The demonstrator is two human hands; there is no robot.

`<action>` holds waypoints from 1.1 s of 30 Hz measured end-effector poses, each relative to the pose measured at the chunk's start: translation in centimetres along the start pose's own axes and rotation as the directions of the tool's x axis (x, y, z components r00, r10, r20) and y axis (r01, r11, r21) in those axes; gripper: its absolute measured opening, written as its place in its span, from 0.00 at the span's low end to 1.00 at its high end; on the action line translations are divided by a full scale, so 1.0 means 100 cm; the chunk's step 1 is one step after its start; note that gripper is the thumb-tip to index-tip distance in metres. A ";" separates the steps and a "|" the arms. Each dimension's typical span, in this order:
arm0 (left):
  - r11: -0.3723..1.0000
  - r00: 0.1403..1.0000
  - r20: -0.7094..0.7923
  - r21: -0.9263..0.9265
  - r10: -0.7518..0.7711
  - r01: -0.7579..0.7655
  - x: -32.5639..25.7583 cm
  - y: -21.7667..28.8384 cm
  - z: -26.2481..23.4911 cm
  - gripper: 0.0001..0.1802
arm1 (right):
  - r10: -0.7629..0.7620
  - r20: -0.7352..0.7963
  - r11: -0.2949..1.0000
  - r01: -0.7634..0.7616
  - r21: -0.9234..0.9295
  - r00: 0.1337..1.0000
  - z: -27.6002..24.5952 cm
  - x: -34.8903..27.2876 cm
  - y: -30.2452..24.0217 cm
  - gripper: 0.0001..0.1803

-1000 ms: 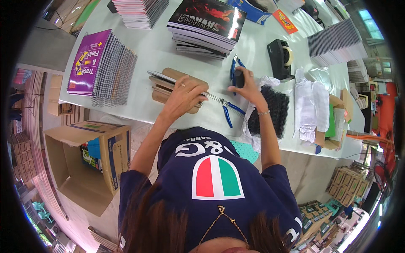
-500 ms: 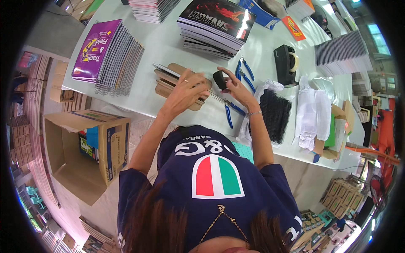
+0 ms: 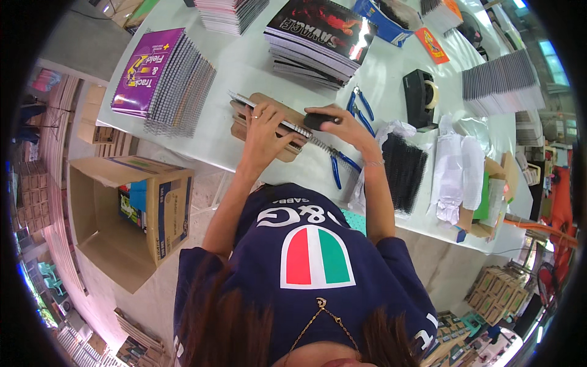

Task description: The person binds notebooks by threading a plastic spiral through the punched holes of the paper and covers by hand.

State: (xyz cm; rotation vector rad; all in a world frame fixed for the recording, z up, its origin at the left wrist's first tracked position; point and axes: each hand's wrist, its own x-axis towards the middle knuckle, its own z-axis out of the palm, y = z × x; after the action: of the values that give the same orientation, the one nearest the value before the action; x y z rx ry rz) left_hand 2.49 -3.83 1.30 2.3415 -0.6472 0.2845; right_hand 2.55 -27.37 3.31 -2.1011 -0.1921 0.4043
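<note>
My left hand [image 3: 263, 131] is closed round a thin booklet [image 3: 241, 100] stood on its edge, the thumb at its near side. The booklet rests on a brown board jig [image 3: 290, 154] by the table's front edge. In my right hand [image 3: 347, 129] is a small black rounded object [image 3: 321, 121], held against the booklet's right end; its kind I cannot make out. A metal spiral coil [image 3: 320, 145] runs out from the booklet's right end, under my right hand. Blue-handled pliers [image 3: 335, 170] lie beside the coil, and blue-handled cutters [image 3: 362, 109] lie beyond my right hand.
Purple-covered spiral notebooks [image 3: 148, 73] are stacked at left, dark-covered ones [image 3: 318, 33] at the back. A black tape dispenser [image 3: 419, 98], black coils [image 3: 405, 171] and white wrapped bundles [image 3: 449, 168] stand at right. An open cardboard box [image 3: 131, 214] is left of the table.
My left hand has moved from the right end of the jig to grip the booklet's side, and the booklet now shows on edge. The black object in my right hand has tipped flat toward the booklet.
</note>
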 end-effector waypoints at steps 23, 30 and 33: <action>0.979 0.995 0.096 -0.199 -0.020 0.038 -0.010 0.003 0.001 0.34 | -0.316 0.169 0.887 0.227 0.403 0.934 0.004 -0.029 -0.032 0.40; 0.982 0.996 0.088 -0.182 -0.032 0.048 -0.006 0.014 -0.006 0.45 | -0.014 -0.015 0.977 0.016 0.213 1.000 0.010 0.001 -0.003 0.36; 0.983 0.994 0.103 -0.176 -0.031 0.049 -0.009 0.010 -0.002 0.48 | -0.218 0.121 0.791 0.102 0.604 0.968 0.017 -0.015 -0.008 0.38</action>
State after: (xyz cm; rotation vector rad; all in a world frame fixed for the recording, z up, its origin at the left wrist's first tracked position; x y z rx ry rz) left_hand 1.19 -3.99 1.62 2.2045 -0.6454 0.0871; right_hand 0.52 -26.02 3.50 -1.4104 -0.3078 0.4846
